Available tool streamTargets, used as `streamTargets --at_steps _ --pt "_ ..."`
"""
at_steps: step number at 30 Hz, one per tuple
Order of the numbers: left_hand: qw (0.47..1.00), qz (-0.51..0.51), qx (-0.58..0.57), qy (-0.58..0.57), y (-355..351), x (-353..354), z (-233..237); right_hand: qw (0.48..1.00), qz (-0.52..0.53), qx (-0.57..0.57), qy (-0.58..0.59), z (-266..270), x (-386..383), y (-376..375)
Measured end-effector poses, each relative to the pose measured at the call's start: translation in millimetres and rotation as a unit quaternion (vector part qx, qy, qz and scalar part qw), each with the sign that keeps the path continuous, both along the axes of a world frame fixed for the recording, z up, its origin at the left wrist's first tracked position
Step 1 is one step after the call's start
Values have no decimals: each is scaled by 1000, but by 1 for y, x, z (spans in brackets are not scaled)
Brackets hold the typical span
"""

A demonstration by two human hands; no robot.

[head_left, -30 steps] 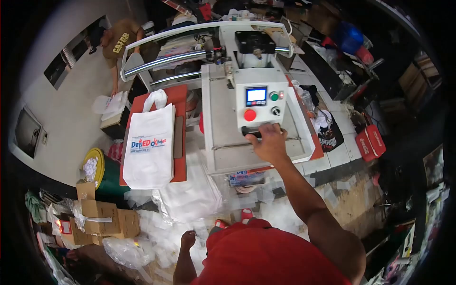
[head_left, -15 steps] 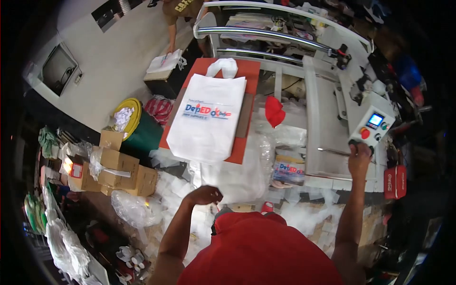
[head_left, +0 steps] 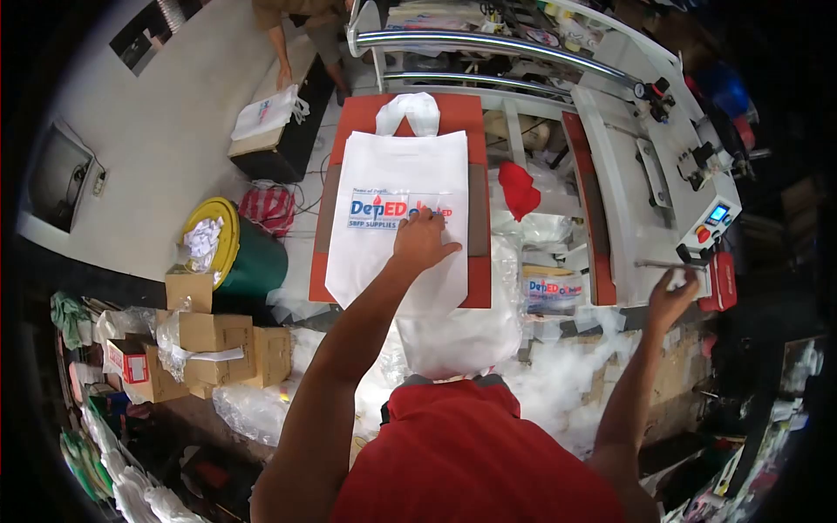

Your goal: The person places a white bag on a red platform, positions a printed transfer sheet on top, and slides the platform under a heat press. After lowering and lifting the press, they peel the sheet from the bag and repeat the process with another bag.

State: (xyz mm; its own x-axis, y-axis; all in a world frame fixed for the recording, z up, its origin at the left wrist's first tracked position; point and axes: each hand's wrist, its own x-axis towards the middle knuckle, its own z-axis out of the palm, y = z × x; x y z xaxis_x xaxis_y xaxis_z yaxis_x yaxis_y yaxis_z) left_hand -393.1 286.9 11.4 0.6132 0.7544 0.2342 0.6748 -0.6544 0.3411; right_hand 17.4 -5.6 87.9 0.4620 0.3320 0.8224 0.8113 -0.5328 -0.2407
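Observation:
A white bag (head_left: 397, 270) printed "DepED" in blue and red lies flat on an orange-red board (head_left: 475, 113), its looped handle toward the far end. My left hand (head_left: 423, 240) rests on the print's right part, fingers spread, covering some letters. A clear printed film seems to lie over the print. My right hand (head_left: 673, 298) is at the near right corner of the white machine (head_left: 615, 174), just below its metal rod (head_left: 658, 264). Its fingers are curled round something pale that I cannot make out.
A control box (head_left: 715, 218) with a lit screen and red button sits at the right. Another person's hand (head_left: 284, 77) touches white bags (head_left: 264, 113) at the far left. A green bin (head_left: 257, 253), cardboard boxes (head_left: 214, 336) and a red cloth (head_left: 519, 190) surround the board.
My left hand has moved forward onto the bag from near my body. My right hand has come off the black knob by the control box. The machine's upper part has swung right, showing a red-brown strip.

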Motion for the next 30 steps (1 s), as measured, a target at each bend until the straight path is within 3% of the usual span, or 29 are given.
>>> streamTargets --at_steps 3,4,6,8,9,11,14,17,18,19,20,21,22,23,24,25,27,29,30 --pt "999 9 -25 28 14 9 -11 976 126 -33 177 -26 -105 12" --pt "999 9 -26 29 21 6 -14 973 175 -51 140 -55 -115 12" --pt "994 53 -37 -91 37 -15 -21 943 224 -71 235 -88 -144 18" --pt "966 179 -72 -170 58 -61 -17 926 194 -109 306 -128 -155 19" --pt "967 197 -29 -159 65 -94 -11 911 181 -131 348 -161 -154 19" --pt "942 310 -62 -116 81 -158 -25 891 181 -160 385 -203 -155 27" --pt "892 424 -54 -149 78 -281 -64 864 142 -228 426 -233 -160 42" --pt "856 505 -109 13 14 -406 -146 816 131 -320 464 -234 -181 57" --pt "795 555 -217 111 -27 -412 -142 807 130 -343 463 -239 -189 59" --pt "843 511 -158 62 -84 -442 -181 806 133 -344 464 -245 -193 62" --pt "785 544 -266 128 -130 -462 -214 791 130 -383 458 -252 -199 63" --pt "753 586 -262 142 -191 -474 -244 776 126 -421 452 -256 -204 64" --pt "711 538 -378 250 -243 -494 -276 776 125 -419 454 -257 -209 65" --pt "704 392 -481 346 -288 -507 -312 775 125 -420 455 -260 -215 62" --pt "619 452 -623 159 -330 -489 -292 830 91 -396 381 -263 -221 59" --pt "747 270 -607 -37 -359 -452 -195 877 56 -368 303 -268 -226 57" --pt "657 -41 -753 -17 -351 -441 -205 886 48 -354 294 -282 -225 57" --pt "497 203 -843 33 -345 -409 -238 894 36 -342 288 -295 -217 52" --pt "511 255 -818 69 -326 -393 -249 864 38 -347 364 -301 -209 53"
